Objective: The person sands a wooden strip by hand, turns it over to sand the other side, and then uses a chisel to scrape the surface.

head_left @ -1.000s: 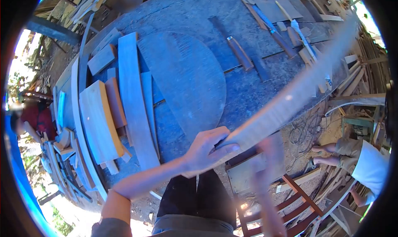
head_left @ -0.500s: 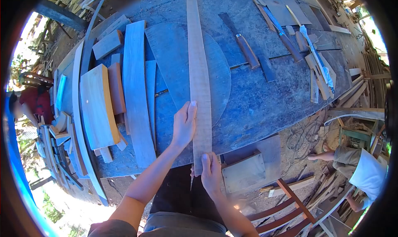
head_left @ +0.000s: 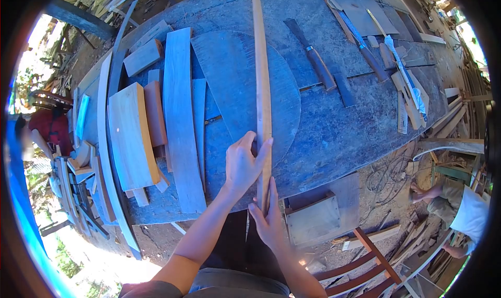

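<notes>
A long wooden board stands on its narrow edge, running away from my body across the blue worktable. My left hand grips it from the left side, with the thumb over the top. Closer to me, my right hand holds the near end between thumb and fingers. The board crosses above a thin rounded panel that lies flat on the table. To the right lies a wide-bladed chisel with a wooden handle.
Wooden planks and thick blocks lie at left. A blue-bladed tool and wood scraps are at right. A slatted wooden frame stands below right. One person sits at right; another is at far left.
The board has been turned from its broad face onto its narrow edge. Both hands have shifted slightly right and changed their hold. The whole view has shifted a little.
</notes>
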Available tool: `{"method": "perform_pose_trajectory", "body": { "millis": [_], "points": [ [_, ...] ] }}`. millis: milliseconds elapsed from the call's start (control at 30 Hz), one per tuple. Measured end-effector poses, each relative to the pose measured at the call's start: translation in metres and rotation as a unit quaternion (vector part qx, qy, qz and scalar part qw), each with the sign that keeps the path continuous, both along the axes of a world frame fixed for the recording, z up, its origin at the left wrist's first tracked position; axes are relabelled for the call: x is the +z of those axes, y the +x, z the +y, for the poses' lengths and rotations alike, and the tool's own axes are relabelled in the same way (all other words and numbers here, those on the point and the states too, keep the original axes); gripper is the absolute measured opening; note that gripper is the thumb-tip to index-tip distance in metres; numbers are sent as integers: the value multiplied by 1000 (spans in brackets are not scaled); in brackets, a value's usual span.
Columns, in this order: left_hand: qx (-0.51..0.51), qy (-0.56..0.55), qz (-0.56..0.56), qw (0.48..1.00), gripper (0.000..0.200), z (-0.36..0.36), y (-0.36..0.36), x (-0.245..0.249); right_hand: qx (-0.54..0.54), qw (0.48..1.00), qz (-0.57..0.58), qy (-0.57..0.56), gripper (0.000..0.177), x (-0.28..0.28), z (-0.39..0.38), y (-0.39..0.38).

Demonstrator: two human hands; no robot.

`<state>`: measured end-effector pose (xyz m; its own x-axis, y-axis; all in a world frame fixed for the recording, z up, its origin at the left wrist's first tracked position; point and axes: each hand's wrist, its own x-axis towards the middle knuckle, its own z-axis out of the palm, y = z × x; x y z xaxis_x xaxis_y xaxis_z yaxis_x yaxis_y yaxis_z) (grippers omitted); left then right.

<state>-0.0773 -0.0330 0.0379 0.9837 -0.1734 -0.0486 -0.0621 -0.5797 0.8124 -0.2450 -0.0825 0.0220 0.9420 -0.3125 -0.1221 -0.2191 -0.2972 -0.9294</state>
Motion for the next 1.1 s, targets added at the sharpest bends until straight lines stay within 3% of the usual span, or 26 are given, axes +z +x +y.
{"method": "perform_pose_trajectory", "body": {
  "millis": [33,67,133,200,233,333,633,700,867,933,967,1000,1033,1100],
  "points": [
    [0,1,-1,1000,38,-3,0,-2,-37,961,60,266,82,4,-5,-1],
    [-17,-19,2,1000,38,-5,0,-4,-71,848,116,512,83,9,-10,-2],
    [-38,-38,5,999,38,-6,2,-5,-82,821,127,551,75,12,-16,-1],
    [-79,-4,-16,997,41,-9,7,-6,-83,739,101,661,60,7,-21,-6],
    [-81,-6,-15,997,41,-12,7,-4,-64,751,98,650,42,5,-23,-7],
    [-79,21,-16,996,50,-19,7,-1,-67,718,89,687,40,-1,-25,-10],
    [-88,27,-15,996,74,-21,8,-8,-67,718,108,684,44,-5,-26,-11],
    [-102,47,-59,992,80,-20,9,-11,-72,726,109,676,44,2,-26,-8],
    [-120,27,-2,992,75,-15,10,-9,-91,722,101,679,50,0,-25,-9],
    [-122,6,9,992,73,-10,10,-12,-88,830,137,534,64,7,-24,-6],
    [-113,-39,35,992,69,-6,11,-12,-89,830,138,534,64,6,-21,-5],
    [-104,-84,61,989,65,-2,11,-14,-71,955,71,279,67,3,-16,-3],
    [-104,-84,61,989,65,4,10,-19,-47,999,-2,0,70,3,-13,-1],
    [-75,-130,82,985,60,12,11,-22,-41,998,24,-31,70,16,-16,-1]
  ]
}}
